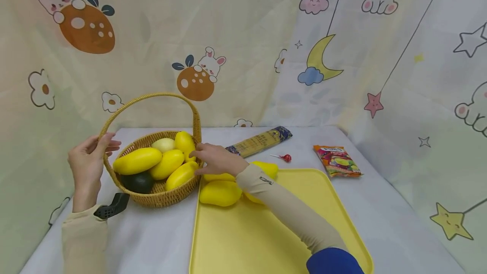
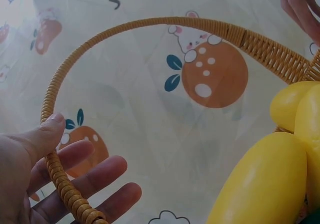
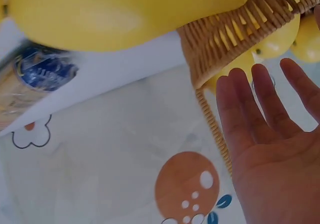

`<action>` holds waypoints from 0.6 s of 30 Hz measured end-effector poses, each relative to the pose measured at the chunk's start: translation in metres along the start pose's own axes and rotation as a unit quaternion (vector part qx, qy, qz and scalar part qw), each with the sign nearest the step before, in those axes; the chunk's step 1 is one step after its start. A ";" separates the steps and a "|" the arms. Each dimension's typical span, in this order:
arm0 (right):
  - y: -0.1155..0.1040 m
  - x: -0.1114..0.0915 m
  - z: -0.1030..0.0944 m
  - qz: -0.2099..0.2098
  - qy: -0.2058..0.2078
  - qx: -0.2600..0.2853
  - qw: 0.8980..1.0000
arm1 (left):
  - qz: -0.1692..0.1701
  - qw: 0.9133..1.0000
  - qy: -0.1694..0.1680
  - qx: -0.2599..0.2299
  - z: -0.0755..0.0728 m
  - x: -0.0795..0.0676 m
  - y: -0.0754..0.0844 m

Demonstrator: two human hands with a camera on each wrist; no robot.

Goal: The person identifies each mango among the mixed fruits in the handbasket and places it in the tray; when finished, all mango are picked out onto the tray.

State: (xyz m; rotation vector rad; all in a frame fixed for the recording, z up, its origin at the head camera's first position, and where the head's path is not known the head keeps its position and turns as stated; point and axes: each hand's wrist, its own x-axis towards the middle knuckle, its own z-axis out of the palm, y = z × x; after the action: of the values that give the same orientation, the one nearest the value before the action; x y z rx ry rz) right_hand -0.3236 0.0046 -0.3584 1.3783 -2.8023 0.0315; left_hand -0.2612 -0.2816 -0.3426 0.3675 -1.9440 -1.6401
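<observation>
A wicker basket (image 1: 161,200) stands at the left, its tall arched handle (image 2: 165,21) upright. Inside lie several yellow mangoes (image 1: 138,160), a dark green oval fruit (image 1: 138,182) and a pale yellow-green round one (image 1: 163,144). My left hand (image 1: 90,155) holds the handle's left side between thumb and fingers. Over the basket's right rim, my right hand (image 1: 218,159) reaches with extended fingers (image 3: 270,101), nothing between them. Whether it touches the rim or a mango I cannot tell. Beside the basket, more mangoes (image 1: 220,193) lie on a yellow tray (image 1: 274,240), partly hidden by my right arm.
Behind the tray lies a long flat packet (image 1: 262,141) with dark blue ends. A red lollipop (image 1: 286,158) lies to its right, and a colourful snack bag (image 1: 337,162) farther right. Printed cloth hangs around the white-covered table (image 1: 384,206).
</observation>
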 end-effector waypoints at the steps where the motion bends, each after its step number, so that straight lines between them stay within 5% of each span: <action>1: -0.002 0.005 0.001 -0.006 -0.005 -0.004 1.000 | -0.001 1.000 0.000 0.000 0.000 0.000 0.000; 7: -0.016 0.023 0.005 -0.039 -0.024 -0.020 0.999 | -0.008 1.000 0.002 -0.002 -0.001 0.000 -0.001; 18: -0.026 0.040 0.006 -0.032 -0.070 -0.034 0.996 | -0.002 1.000 0.001 -0.013 0.000 0.002 -0.001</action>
State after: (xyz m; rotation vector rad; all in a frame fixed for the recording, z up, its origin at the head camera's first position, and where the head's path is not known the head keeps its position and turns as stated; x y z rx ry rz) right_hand -0.3276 -0.0435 -0.3628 1.5094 -2.8375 -0.1655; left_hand -0.2625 -0.2829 -0.3435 0.3627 -1.9199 -1.6649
